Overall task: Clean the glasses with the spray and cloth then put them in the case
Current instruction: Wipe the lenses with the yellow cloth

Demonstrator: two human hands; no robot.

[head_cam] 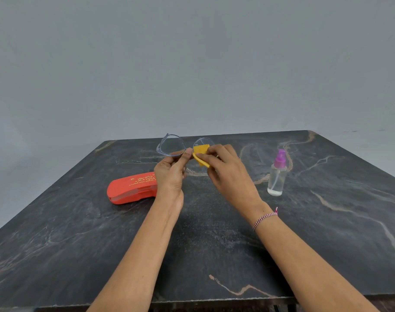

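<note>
Clear-framed glasses (171, 145) are held up above the middle of the dark table. My left hand (170, 174) pinches them near the bridge, under the left lens. My right hand (225, 170) pinches a small yellow cloth (201, 154) folded over the right lens, which the cloth and fingers mostly cover. A red glasses case (130, 188) with gold lettering lies on the table to the left, partly behind my left wrist. Its lid looks slightly ajar. A clear spray bottle (277, 176) with a purple nozzle stands upright to the right.
The dark marble-patterned table (214, 244) spreads out in front of me, its near edge at the bottom of the view. A plain grey wall rises behind it. A striped thread bracelet sits on my right wrist.
</note>
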